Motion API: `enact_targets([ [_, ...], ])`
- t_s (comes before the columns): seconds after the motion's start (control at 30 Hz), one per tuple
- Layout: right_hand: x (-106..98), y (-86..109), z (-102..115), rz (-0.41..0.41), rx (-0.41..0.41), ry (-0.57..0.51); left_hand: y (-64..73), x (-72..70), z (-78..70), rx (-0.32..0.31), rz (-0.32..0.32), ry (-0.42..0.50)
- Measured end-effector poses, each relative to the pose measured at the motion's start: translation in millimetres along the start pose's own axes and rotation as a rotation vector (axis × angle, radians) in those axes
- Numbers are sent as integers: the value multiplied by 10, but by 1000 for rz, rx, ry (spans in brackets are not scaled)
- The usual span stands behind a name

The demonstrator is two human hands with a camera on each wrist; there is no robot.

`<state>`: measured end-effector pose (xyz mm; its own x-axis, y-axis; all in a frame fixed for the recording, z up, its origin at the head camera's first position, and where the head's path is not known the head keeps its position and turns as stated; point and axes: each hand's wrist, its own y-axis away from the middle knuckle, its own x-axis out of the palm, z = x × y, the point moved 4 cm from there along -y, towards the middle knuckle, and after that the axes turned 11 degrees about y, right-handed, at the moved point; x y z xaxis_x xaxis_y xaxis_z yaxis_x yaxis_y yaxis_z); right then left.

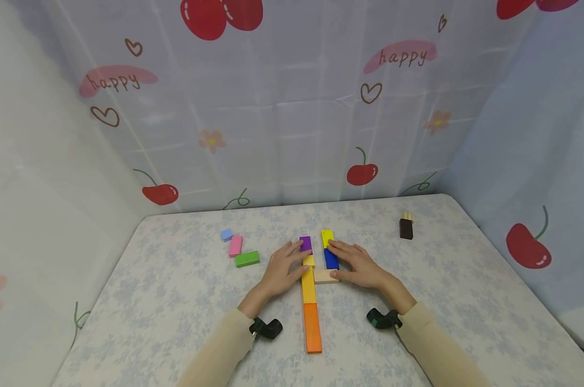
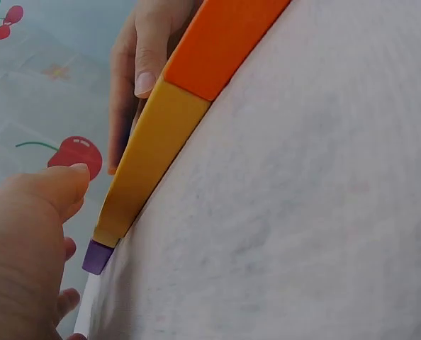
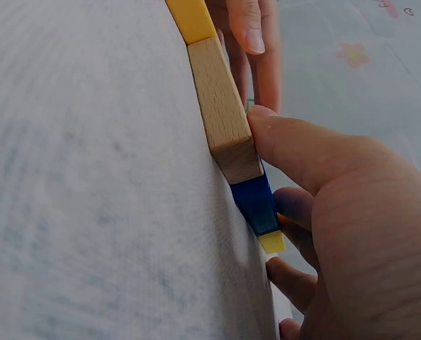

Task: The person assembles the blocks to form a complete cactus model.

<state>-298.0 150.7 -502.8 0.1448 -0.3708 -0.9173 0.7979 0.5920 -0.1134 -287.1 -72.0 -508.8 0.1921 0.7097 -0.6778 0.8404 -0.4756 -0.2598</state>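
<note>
1. Head view: the left hand (image 1: 282, 271) spreads its fingers loosely over a column of purple block (image 1: 305, 246), small yellow block (image 1: 309, 260), amber block (image 1: 308, 287) and orange block (image 1: 313, 329), gripping nothing (whether its fingertips press, I cannot tell).
2. The right hand (image 1: 361, 267), fingers relaxed and fairly straight, has its thumb at the wooden block (image 1: 323, 277) and its fingers beside the blue block (image 1: 331, 260) and the bright yellow block (image 1: 327, 237).
3. The wooden block bridges from the amber block to the blue one; uneven pressure there could, I judge, skew the joint and open a gap.
4. A dragging fingertip or low-hanging wrist camera (image 1: 266, 328) might nudge the column out of line, since nothing visible fixes the blocks together.
5. Apart on the left lie the light blue cube (image 1: 226, 235), pink block (image 1: 236, 246) and green block (image 1: 247, 259); a dark brown piece (image 1: 406, 228) with cream tips lies far right.
6. Grey-blue blotches mottle the pale table (image 1: 185, 301); beyond hangs a cherry-printed curtain (image 1: 282, 134) lettered "happy".
</note>
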Motion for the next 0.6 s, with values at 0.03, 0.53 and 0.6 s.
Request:
enact_targets([
  [0.03,1,0,2,1,2,1,10,0,-1,12,-4,3],
  [0.53,-4,-13,14,5,11,16,62,21,27,40,43,-44],
  [0.6,-2,-13,16,8,13,18,63,22,32,41,45,-43],
])
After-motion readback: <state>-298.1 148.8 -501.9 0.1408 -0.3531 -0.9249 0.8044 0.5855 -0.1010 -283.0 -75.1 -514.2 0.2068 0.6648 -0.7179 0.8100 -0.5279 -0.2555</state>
